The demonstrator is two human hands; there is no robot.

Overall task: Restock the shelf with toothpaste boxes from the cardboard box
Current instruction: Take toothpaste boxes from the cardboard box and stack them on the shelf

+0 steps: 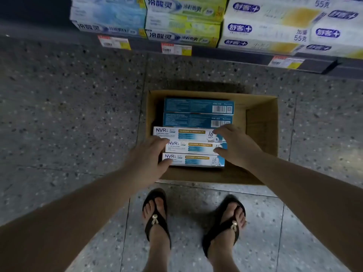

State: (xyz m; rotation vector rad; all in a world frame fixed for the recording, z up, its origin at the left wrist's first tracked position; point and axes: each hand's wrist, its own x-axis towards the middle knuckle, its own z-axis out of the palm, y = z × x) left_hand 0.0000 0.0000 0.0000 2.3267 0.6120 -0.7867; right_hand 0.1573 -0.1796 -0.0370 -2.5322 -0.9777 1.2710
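An open cardboard box (261, 122) stands on the floor in front of my feet. Inside lie two teal toothpaste boxes (196, 106) at the far side and three white NVR toothpaste boxes (194, 148) nearer me. My left hand (149, 160) is spread at the left ends of the white boxes, its fingertips touching them. My right hand (235, 144) is spread over their right ends, fingers on the farthest white box and thumb by the middle one. All the boxes lie in the carton. The shelf (216, 54) runs along the top, stacked with toothpaste packs.
Speckled stone floor lies all around the carton. The right part of the carton holds no boxes. Price tags (175, 49) hang on the shelf's front edge. My feet in black sandals (157, 218) stand just behind the carton.
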